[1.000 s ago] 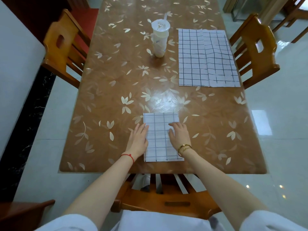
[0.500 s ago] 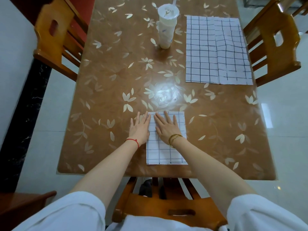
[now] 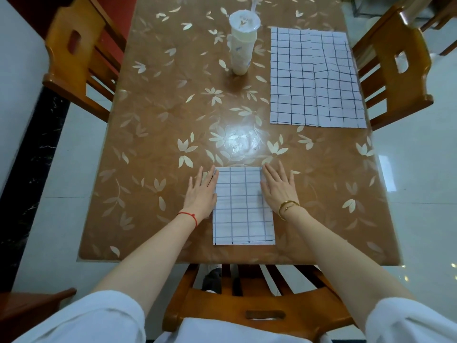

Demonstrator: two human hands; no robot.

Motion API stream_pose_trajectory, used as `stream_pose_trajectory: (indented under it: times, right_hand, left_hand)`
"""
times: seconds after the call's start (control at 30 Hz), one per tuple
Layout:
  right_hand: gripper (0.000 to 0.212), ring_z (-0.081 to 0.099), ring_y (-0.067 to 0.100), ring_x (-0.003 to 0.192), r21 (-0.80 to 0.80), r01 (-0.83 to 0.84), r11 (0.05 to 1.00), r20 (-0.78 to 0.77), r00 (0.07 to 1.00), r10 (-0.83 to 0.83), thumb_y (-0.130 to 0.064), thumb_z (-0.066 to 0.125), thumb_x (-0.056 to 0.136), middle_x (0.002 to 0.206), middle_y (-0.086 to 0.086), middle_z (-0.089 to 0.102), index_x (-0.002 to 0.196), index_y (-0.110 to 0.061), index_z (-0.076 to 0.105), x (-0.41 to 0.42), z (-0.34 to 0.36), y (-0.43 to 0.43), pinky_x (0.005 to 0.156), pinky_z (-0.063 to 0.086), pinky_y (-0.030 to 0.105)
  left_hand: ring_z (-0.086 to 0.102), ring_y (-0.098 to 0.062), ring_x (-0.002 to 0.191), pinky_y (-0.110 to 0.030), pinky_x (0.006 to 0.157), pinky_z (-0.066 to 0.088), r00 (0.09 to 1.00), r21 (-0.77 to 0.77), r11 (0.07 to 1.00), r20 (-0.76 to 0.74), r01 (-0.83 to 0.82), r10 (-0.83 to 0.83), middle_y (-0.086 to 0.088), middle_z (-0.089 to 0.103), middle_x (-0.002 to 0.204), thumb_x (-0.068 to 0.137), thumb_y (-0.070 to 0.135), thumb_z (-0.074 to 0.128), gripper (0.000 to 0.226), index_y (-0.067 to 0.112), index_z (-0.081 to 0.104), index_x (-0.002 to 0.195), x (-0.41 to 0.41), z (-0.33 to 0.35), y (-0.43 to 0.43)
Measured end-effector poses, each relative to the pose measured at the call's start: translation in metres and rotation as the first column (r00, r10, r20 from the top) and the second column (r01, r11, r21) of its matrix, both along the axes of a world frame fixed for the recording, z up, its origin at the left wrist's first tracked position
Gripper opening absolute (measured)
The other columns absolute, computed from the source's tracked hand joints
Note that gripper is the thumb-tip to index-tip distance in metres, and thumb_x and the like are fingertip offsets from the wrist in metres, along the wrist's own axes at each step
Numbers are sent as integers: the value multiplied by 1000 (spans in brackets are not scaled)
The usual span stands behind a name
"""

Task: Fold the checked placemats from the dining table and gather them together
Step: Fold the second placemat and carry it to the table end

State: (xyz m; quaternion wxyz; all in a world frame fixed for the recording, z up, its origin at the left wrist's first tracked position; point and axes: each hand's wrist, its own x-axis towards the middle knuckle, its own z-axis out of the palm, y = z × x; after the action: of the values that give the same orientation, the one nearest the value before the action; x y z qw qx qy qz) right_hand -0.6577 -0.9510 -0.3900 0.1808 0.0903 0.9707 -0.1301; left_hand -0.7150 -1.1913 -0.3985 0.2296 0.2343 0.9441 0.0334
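The folded checked placemat [image 3: 243,205] is flanked at its long edges by the left hand [image 3: 201,194] and right hand [image 3: 279,190], both flat, fingers spread, nothing gripped. An unfolded placemat [image 3: 315,78] is seen well apart at the dining table's [image 3: 148,134] right edge, with bare tabletop between.

From my remote feed, the brown leaf-patterned dining table [image 3: 153,134] carried a folded checked placemat [image 3: 243,206] near its front edge, flanked by two flat hands, while an unfolded checked placemat [image 3: 315,78] lay at the far right, just beside a lidded white cup [image 3: 242,43].
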Motion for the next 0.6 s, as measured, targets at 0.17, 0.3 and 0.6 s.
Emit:
stream_pose_trajectory:
  times: [0.17, 0.3, 0.6]
  right_hand:
    - [53, -9, 20, 150, -101, -143, 985, 4, 990, 144, -36, 16, 104, 163, -8, 7, 155, -21, 13, 9, 5, -24, 122, -2, 44]
    - [53, -6, 22, 150, -106, -115, 988, 80, 989, 124, -35, 13, 104, 163, -8, 5, 155, -21, 11, 25, -3, -33, 122, 0, 44]
    - [53, -9, 21, 150, -140, -79, 987, 201, 974, 107, -35, 10, 103, 162, -12, -5, 155, -25, 2, 22, -2, -32, 121, 2, 51]
  left_hand:
    - [-16, -23, 151, -51, 123, 1, 995, 24, 995, -6, 95, -95, 5, -10, 165, 106, 30, 23, 59, 21, -7, 157, 21, 3, -11]
    - [-17, -24, 151, -53, 122, 0, 989, -36, 989, 50, 143, -141, 6, -8, 165, 106, 33, 18, 57, 21, -6, 157, 42, 4, -25]
    - [-17, -26, 150, -56, 121, -1, 924, -68, 922, 63, 380, -376, 8, -9, 164, 106, 28, 20, 57, 25, -8, 156, 104, 15, -77]
